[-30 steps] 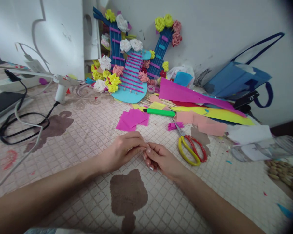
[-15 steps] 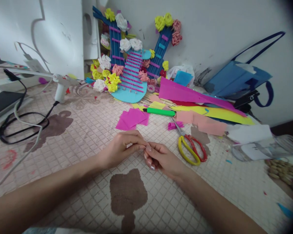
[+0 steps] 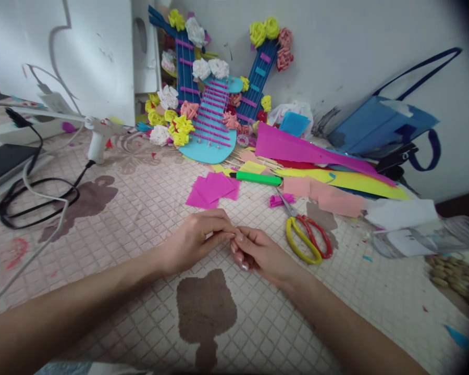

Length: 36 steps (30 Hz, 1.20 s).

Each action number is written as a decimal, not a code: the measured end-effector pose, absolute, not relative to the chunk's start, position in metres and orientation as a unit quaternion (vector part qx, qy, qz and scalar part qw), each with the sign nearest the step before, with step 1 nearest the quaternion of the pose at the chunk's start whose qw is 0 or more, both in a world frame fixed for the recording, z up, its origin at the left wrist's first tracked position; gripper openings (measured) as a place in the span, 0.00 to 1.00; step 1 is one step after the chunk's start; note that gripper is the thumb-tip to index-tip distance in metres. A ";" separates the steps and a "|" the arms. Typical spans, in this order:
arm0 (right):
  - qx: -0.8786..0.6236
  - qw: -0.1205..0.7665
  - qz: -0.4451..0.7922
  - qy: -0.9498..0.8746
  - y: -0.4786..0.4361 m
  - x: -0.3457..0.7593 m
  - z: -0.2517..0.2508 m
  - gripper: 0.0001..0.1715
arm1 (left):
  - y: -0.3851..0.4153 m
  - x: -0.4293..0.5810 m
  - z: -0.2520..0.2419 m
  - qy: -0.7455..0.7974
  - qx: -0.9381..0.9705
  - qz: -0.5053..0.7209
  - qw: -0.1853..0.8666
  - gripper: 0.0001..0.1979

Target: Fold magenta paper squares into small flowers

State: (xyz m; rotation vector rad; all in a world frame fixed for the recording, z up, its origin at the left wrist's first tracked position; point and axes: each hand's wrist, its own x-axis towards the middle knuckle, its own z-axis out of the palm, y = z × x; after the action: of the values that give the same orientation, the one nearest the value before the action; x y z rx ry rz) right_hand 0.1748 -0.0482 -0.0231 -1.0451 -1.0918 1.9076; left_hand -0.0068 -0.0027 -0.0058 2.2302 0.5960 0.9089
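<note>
Over the middle of the table, my left hand (image 3: 201, 234) and my right hand (image 3: 255, 251) meet at the fingertips. Both are closed in a pinch, and whatever lies between the fingers, if anything, is hidden. Just beyond them rest magenta paper squares (image 3: 211, 190), overlapping one another. Scissors (image 3: 305, 237) with one yellow and one red handle lie right of my right hand, blades pointing away. By their tips is a small rolled magenta paper piece (image 3: 281, 200). A green marker-like stick (image 3: 258, 178) lies behind it.
Paper-flower decorations with a light blue board (image 3: 209, 148) lean at the back wall. A glue gun (image 3: 97, 138) and black cable (image 3: 39, 203) are at left. Magenta sheets (image 3: 312, 151), peach paper (image 3: 338, 200), a blue bag (image 3: 386, 125) and a clear plastic container (image 3: 410, 242) stand right.
The view has shifted very slightly. My hands keep the same fingertip-to-fingertip pose, and the things on the table stay where they were.
</note>
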 end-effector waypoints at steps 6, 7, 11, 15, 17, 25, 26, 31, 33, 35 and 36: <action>-0.401 0.344 0.741 -0.415 -0.048 0.174 -0.023 0.22 | -0.007 -0.004 -0.004 0.245 0.845 0.355 0.315 0.09; -0.401 0.344 0.741 -0.416 -0.049 0.174 -0.023 0.22 | -0.008 -0.003 -0.003 0.249 0.844 0.357 0.315 0.09; -0.402 0.337 0.741 -0.418 -0.049 0.174 -0.023 0.22 | -0.009 -0.002 -0.004 0.255 0.832 0.366 0.329 0.08; -0.394 0.341 0.752 -0.404 -0.048 0.175 -0.022 0.22 | -0.006 -0.002 -0.006 0.261 0.813 0.369 0.368 0.08; -0.388 0.342 0.756 -0.401 -0.048 0.175 -0.022 0.22 | -0.004 -0.003 -0.007 0.255 0.806 0.363 0.392 0.08; -0.381 0.353 0.759 -0.393 -0.047 0.175 -0.023 0.21 | -0.003 -0.004 -0.006 0.247 0.817 0.358 0.379 0.07; -0.381 0.355 0.757 -0.394 -0.048 0.174 -0.023 0.21 | -0.003 -0.004 -0.006 0.245 0.823 0.361 0.363 0.07; -0.382 0.362 0.743 -0.413 -0.048 0.174 -0.026 0.21 | -0.007 -0.002 -0.005 0.250 0.835 0.375 0.315 0.08; -0.382 0.361 0.744 -0.413 -0.048 0.174 -0.028 0.21 | -0.008 -0.001 -0.005 0.254 0.834 0.375 0.316 0.08; -0.379 0.361 0.747 -0.410 -0.048 0.174 -0.029 0.21 | -0.010 0.000 -0.005 0.260 0.830 0.375 0.321 0.09; -0.377 0.363 0.748 -0.409 -0.048 0.174 -0.029 0.20 | -0.010 0.001 -0.005 0.263 0.828 0.374 0.324 0.09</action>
State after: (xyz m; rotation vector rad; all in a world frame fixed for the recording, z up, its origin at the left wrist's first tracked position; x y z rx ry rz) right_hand 0.1740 -0.0481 -0.0288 -0.9713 -1.0520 1.9243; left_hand 0.0008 -0.0103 -0.0049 2.1719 0.6889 0.9819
